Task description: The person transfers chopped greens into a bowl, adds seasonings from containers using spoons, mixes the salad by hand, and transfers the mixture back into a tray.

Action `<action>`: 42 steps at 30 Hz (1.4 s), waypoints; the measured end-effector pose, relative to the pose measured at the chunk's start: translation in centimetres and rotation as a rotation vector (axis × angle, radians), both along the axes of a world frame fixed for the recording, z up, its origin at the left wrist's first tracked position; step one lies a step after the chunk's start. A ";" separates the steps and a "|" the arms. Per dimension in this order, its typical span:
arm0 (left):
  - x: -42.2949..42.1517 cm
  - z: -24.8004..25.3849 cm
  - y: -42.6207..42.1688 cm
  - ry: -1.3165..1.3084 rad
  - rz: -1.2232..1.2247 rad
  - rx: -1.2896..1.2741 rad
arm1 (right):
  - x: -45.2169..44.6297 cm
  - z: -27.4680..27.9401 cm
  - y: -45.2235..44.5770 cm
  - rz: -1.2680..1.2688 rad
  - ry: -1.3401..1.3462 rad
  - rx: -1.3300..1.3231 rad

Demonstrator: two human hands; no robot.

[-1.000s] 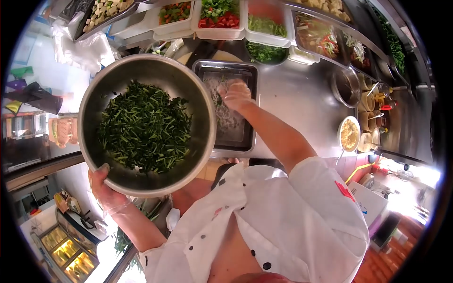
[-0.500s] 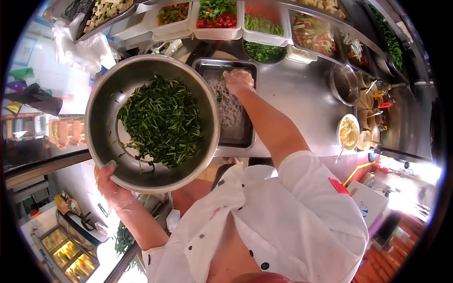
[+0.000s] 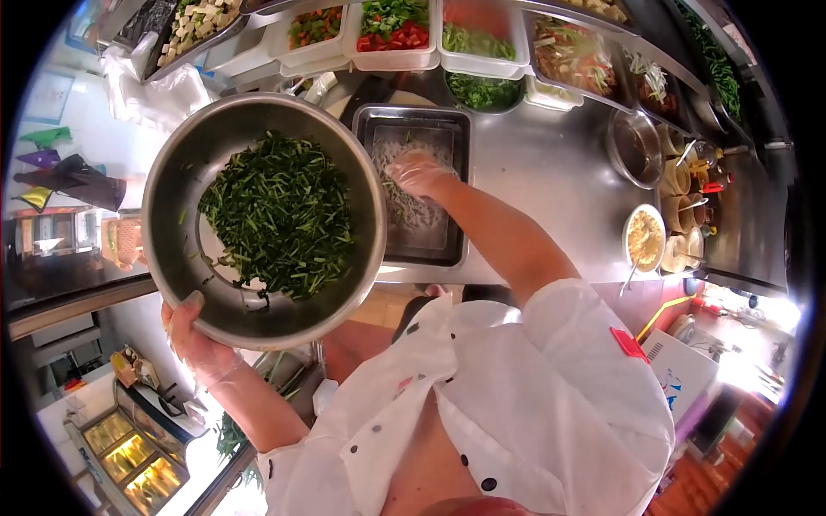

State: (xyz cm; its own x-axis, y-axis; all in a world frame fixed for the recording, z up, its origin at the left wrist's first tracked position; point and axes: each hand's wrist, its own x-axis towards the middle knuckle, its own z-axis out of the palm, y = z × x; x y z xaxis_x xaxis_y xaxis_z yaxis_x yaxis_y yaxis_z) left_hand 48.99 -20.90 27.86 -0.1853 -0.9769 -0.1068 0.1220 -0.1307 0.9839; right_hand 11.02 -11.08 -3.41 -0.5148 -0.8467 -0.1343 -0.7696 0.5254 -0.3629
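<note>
My left hand (image 3: 198,340), in a clear plastic glove, grips the rim of a large steel bowl (image 3: 366,189). Its thumb lies over the inner edge and the bowl tilts toward me. Chopped green leaves (image 3: 280,219) are heaped inside, with a few bits stuck on the wall. To the right, my gloved right hand (image 3: 417,174) is down in a dark rectangular metal tray (image 3: 428,251). Its fingers are curled together against the wet tray bottom, where scattered green scraps lie. Whatever they hold is too small or hidden to name.
Behind the tray stand tubs of diced peppers (image 3: 394,39), sliced greens (image 3: 477,47) and a bowl of chopped green herbs (image 3: 483,90). On the right are an empty steel pot (image 3: 635,148), a bowl of yellow minced food (image 3: 644,239) with a spoon, and several seasoning containers. Plastic bags (image 3: 151,90) hang at left.
My right hand has moved left and nearer to me across the tray, from its far right corner. The bowl in my left hand has shifted slightly left.
</note>
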 end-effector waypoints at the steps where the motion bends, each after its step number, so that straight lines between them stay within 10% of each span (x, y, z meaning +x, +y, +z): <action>1: 0.1 0.0 0.2 0.003 -0.020 -0.005 | 0.6 1.1 -0.7 0.072 0.022 0.058; 16: -1.2 0.0 1.7 -0.014 0.185 0.004 | -1.8 1.0 -8.3 0.080 -0.042 -0.005; 26: -2.7 1.4 3.2 -0.036 0.101 -0.030 | 2.6 0.6 0.9 0.799 -0.121 0.024; 32: -6.1 1.1 5.0 -0.034 -0.099 -0.369 | -0.5 2.8 2.4 0.292 0.118 0.021; 35: -7.5 -0.1 6.5 -0.455 -0.080 -0.723 | 0.7 3.1 3.7 -0.199 -0.496 -0.621; 42: -11.5 -3.1 9.3 -0.699 -0.098 -1.215 | 3.9 7.4 5.6 -0.917 -1.033 -0.268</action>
